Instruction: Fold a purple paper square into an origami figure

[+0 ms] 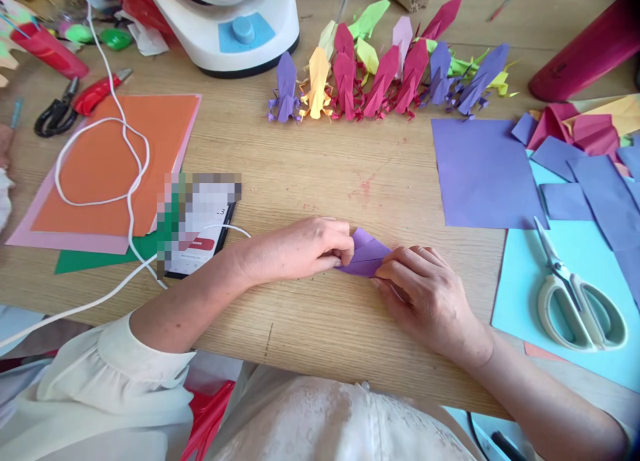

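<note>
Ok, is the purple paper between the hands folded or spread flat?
Folded: the purple paper shows a small pointed shape with straight lines across it.

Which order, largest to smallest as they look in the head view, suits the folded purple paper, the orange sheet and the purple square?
1. Orange sheet
2. Purple square
3. Folded purple paper, judged by its visible part

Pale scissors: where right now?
Head view, right side: the pale scissors lie on the cyan paper, right of the right hand, blade tips over the purple square's near corner.
</note>
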`<state>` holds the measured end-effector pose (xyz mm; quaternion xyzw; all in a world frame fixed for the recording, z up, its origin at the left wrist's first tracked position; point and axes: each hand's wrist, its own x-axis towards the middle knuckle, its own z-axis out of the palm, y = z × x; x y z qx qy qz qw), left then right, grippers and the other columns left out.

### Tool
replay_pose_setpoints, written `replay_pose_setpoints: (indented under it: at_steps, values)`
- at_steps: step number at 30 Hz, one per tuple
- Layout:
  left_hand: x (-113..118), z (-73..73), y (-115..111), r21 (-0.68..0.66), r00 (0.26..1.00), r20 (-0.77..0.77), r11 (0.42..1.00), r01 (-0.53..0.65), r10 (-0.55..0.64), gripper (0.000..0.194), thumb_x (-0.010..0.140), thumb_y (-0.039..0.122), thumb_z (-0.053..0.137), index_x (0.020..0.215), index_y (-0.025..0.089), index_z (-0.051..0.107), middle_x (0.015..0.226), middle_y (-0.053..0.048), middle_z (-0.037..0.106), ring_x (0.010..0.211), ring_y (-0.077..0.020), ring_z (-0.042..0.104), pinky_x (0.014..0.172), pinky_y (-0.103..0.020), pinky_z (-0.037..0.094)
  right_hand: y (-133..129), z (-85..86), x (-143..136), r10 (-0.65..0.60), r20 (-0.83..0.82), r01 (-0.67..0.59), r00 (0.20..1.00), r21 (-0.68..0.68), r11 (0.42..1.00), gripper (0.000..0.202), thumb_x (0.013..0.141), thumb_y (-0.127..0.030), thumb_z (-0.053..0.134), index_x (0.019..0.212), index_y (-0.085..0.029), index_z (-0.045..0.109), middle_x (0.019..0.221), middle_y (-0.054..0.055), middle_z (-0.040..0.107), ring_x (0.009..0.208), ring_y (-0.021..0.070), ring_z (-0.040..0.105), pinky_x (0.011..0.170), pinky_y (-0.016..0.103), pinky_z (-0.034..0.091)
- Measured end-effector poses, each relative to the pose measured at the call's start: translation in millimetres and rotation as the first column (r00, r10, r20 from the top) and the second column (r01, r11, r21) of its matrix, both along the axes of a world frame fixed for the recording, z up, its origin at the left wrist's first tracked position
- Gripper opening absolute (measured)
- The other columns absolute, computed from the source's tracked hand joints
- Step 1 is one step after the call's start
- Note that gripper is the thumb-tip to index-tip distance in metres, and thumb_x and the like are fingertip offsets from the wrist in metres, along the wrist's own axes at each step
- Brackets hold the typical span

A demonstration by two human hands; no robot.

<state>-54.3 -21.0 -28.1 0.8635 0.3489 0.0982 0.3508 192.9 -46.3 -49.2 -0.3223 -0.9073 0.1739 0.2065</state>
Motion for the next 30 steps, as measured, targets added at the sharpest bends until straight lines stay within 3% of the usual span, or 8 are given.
replay_pose_setpoints:
  at_steps: [6, 14, 18, 30]
  values:
    - [-2.9, -1.6, -4.0, 0.040, 1.000, -0.017, 0.999, -0.009, 0.010, 0.022, 0.093, 0.005, 0.051, 0.086, 0.019, 0.067, 0.087, -0.001, 0.061, 0.088, -0.0154, 0.060, 0.080, -0.027, 0.043, 0.9, 0.7, -3.4, -0.096, -0.007, 0.095, 0.995, -0.107, 0.990, 0.013, 0.092, -0.016, 0.053, 0.081, -0.021, 0.056, 0.078, 0.002, 0.058, 0.071, 0.0177, 0.051, 0.069, 0.035, 0.038]
    - [-4.6, 3.9, -7.3, 0.059, 0.997, -0.072, 0.998, 0.005, -0.001, 0.021, 0.093, 0.005, 0.051, 0.092, 0.017, 0.068, 0.090, -0.003, 0.062, 0.092, -0.0172, 0.059, 0.084, -0.029, 0.043, -2.1, 1.3, -7.2, -0.169, 0.025, 0.171, 0.985, -0.098, 0.980, 0.009, 0.092, -0.017, 0.054, 0.084, -0.020, 0.056, 0.087, 0.003, 0.059, 0.074, 0.0172, 0.051, 0.070, 0.034, 0.040]
    - [-4.3, 3.3, -7.4, 0.051, 0.997, -0.079, 0.999, 0.012, -0.007, 0.005, 0.091, 0.015, 0.063, 0.091, 0.016, 0.068, 0.091, -0.003, 0.062, 0.092, -0.0178, 0.058, 0.082, -0.029, 0.042, -1.1, 2.8, -7.7, -0.173, 0.016, 0.173, 0.985, -0.104, 0.979, 0.008, 0.092, -0.015, 0.054, 0.086, -0.020, 0.055, 0.092, 0.004, 0.059, 0.078, 0.0168, 0.053, 0.072, 0.033, 0.041]
    - [2.9, -2.9, -18.2, 0.190, 0.992, -0.095, 0.980, -0.058, 0.077, 0.014, 0.095, 0.012, 0.054, 0.085, 0.016, 0.062, 0.089, -0.004, 0.059, 0.088, -0.0177, 0.055, 0.081, -0.030, 0.043, 0.1, 0.1, -8.6, -0.172, 0.026, 0.174, 0.985, -0.101, 0.980, 0.010, 0.092, -0.014, 0.054, 0.084, -0.020, 0.053, 0.089, 0.004, 0.056, 0.078, 0.0173, 0.052, 0.073, 0.034, 0.041]
